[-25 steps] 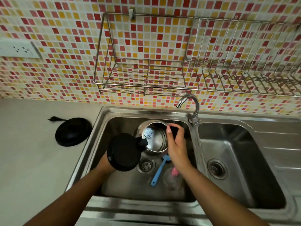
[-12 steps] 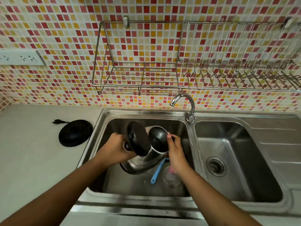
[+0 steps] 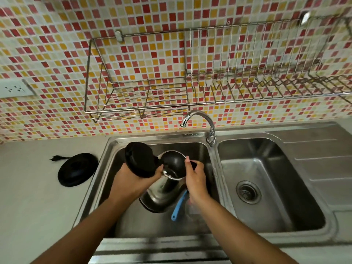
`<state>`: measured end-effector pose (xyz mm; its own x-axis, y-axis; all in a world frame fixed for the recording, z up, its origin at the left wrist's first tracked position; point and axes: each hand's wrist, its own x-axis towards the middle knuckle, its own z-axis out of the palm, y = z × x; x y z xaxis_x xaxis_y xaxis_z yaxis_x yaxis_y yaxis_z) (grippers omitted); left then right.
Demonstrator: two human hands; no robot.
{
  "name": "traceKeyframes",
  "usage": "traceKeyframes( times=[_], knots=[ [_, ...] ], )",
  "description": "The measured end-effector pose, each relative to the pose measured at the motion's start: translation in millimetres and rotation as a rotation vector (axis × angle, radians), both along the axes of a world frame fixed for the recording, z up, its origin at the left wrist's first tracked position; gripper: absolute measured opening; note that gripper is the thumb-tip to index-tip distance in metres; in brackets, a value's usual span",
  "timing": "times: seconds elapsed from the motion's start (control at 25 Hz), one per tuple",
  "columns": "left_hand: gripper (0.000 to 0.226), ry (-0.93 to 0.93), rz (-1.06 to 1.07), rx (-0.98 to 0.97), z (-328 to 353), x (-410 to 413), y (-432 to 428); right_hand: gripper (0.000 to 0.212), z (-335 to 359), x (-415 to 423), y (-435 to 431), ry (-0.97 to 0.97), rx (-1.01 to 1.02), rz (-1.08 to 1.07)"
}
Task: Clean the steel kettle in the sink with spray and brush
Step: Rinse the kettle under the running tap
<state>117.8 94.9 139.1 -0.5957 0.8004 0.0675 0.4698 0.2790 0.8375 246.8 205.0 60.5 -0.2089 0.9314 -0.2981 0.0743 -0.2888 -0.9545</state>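
The steel kettle (image 3: pixel 162 193) hangs tilted over the left basin of the sink (image 3: pixel 133 139), its mouth pointing away from me. Its black lid (image 3: pixel 140 159) stands swung open at the upper left. My left hand (image 3: pixel 131 180) grips the kettle at the handle side, below the lid. My right hand (image 3: pixel 195 178) holds the rim at the spout side. A blue-handled brush (image 3: pixel 179 206) lies on the basin floor under the kettle. Beside it lies a clear spray bottle (image 3: pixel 190 208), mostly hidden by my right wrist.
The black kettle base (image 3: pixel 77 169) with its plug sits on the counter left of the sink. The tap (image 3: pixel 200 121) arches over the divider. The right basin (image 3: pixel 266 183) holds only its drain. A wire dish rack (image 3: pixel 209 86) hangs on the tiled wall, a socket (image 3: pixel 14 88) at left.
The kettle was lifted off the basin floor and tipped so its mouth faces away. My left hand moved up to the handle; the view rose and shifted slightly.
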Motion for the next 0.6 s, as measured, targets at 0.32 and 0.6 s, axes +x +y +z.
traceKeyframes(
  times=[0.32,0.6],
  knots=[
    [0.066,0.896,-0.222,-0.520,44.8,-17.9,50.4,0.054,-94.0,80.1,33.1,-0.777,0.407,0.108],
    [0.060,1.259,-0.481,-0.958,26.4,-31.5,93.0,0.074,-139.2,100.3,24.6,-1.103,0.465,0.315]
  ],
)
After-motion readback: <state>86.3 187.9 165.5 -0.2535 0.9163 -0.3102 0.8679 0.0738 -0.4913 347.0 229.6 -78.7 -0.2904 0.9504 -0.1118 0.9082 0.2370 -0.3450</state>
